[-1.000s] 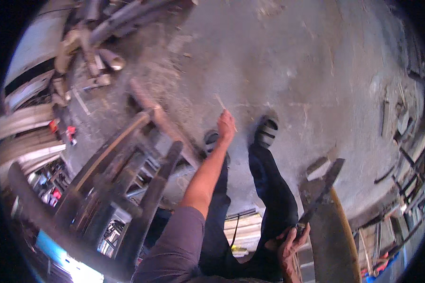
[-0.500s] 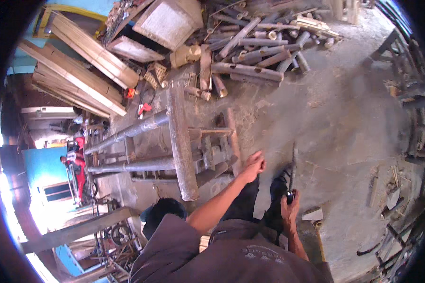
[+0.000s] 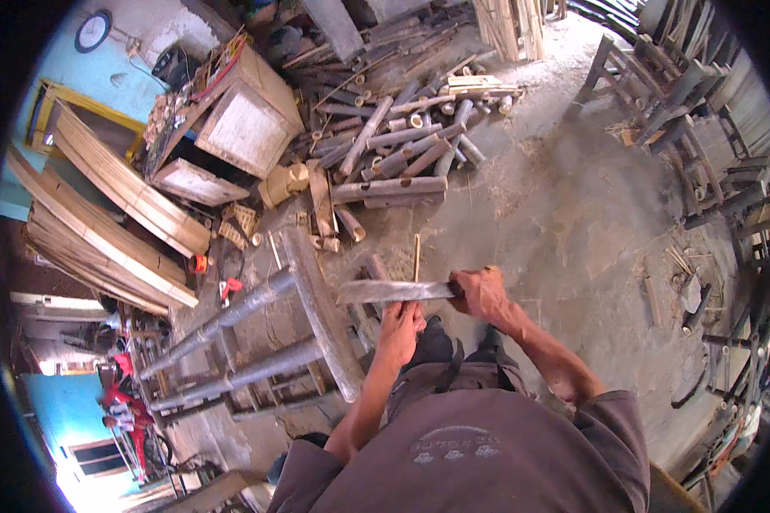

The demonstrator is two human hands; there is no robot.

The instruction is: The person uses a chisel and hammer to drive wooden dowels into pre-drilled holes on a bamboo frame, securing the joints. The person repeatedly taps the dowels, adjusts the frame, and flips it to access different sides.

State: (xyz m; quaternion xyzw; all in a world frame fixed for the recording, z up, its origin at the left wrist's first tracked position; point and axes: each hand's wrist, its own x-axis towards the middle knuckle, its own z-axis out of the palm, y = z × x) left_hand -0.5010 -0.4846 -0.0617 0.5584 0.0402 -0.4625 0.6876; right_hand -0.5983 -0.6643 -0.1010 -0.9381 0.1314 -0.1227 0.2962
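The right hand [image 3: 481, 293] is gripping a broad knife [image 3: 393, 291], its blade crossing a thin stick [image 3: 417, 256] before the person's body. The left hand [image 3: 400, 329] is pinching the stick's near end. The knife's tip is pointing left toward a bamboo frame's edge [image 3: 321, 312]; floor [image 3: 573, 256] is stretching right toward dark wooden frames [image 3: 689, 128].

Shiny metal blade [image 3: 395, 291], matt cloth shirt [image 3: 496, 474]
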